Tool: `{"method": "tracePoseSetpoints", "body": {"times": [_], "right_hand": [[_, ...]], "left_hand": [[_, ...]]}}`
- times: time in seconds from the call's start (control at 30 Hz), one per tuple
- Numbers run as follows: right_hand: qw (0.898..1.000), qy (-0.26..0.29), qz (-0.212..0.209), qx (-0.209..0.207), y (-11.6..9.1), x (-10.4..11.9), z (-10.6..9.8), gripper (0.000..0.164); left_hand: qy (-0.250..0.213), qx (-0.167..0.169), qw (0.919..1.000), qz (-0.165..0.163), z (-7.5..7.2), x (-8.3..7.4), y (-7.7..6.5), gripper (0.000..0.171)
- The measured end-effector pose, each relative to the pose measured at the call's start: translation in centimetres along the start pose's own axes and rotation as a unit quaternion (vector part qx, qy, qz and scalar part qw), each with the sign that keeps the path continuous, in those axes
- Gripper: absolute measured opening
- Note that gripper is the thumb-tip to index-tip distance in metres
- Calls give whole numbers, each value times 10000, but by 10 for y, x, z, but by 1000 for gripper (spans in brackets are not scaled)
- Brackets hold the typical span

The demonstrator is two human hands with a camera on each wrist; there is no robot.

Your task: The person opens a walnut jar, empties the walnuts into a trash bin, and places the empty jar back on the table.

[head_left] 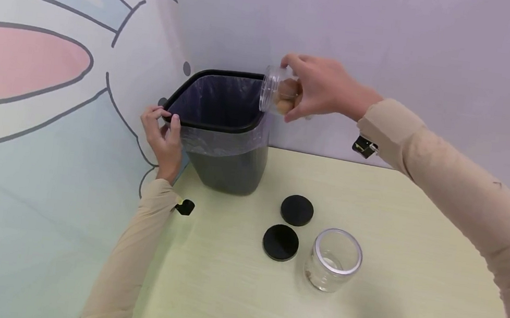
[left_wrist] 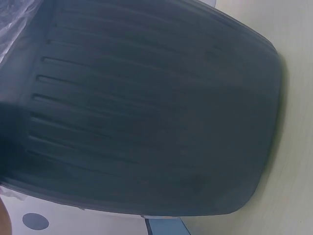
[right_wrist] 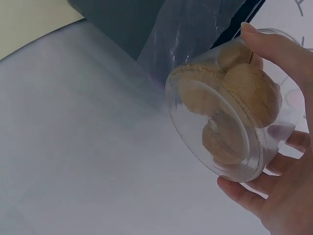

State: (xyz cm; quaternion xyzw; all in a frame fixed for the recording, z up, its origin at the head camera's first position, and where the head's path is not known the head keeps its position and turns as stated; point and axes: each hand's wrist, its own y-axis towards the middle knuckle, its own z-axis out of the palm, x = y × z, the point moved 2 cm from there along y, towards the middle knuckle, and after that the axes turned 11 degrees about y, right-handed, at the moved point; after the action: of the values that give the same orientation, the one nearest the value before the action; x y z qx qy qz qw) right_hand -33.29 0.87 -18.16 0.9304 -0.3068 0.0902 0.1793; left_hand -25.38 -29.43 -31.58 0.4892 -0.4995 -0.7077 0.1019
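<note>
A clear jar (head_left: 269, 90) lies on its side in the grip of my right hand (head_left: 324, 85), its threaded mouth pointing left at the bin's right rim. Several round, brown, cookie-like pieces (right_wrist: 252, 93) sit inside it, some near its base in the right wrist view. My left hand (head_left: 162, 140) holds the front left corner of the rim of a dark grey trash bin (head_left: 230, 169), thumb and fingers at the black edge. A translucent liner (head_left: 218, 147) folds over that rim. In the left wrist view the bin's ribbed side (left_wrist: 156, 107) fills most of the picture.
Two black round lids (head_left: 297, 210) lie on the pale table (head_left: 416, 240), to the right of the bin. Beside them a second clear jar (head_left: 328, 277) stands upright without a lid. A cartoon-printed wall (head_left: 44, 182) runs along the left, and a plain wall (head_left: 418, 51) closes off the back.
</note>
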Motion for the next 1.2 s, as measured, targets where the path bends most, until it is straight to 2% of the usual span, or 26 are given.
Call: {"method": "tracePoseSetpoints", "body": {"times": [0.17, 0.4, 0.83, 0.97, 1.2], "right_hand": [[9988, -443, -211, -72, 4, 3, 1, 88], [9919, -1195, -425, -63, 8, 7, 5, 88], [9793, -1659, -1071, -452, 15, 12, 6, 77], [9746, -1797, -1243, -491, 16, 14, 7, 65], [9737, -1775, -1325, -531, 15, 17, 7, 63]], "left_hand": [[2, 40, 10000, -7, 1, 0, -2, 30], [46, 7, 10000, -1, 4, -1, -6, 28], [79, 75, 9999, 83, 6, 0, -6, 27], [69, 51, 9999, 122, 7, -1, -6, 27], [28, 65, 9998, 177, 8, -4, -5, 27]]}}
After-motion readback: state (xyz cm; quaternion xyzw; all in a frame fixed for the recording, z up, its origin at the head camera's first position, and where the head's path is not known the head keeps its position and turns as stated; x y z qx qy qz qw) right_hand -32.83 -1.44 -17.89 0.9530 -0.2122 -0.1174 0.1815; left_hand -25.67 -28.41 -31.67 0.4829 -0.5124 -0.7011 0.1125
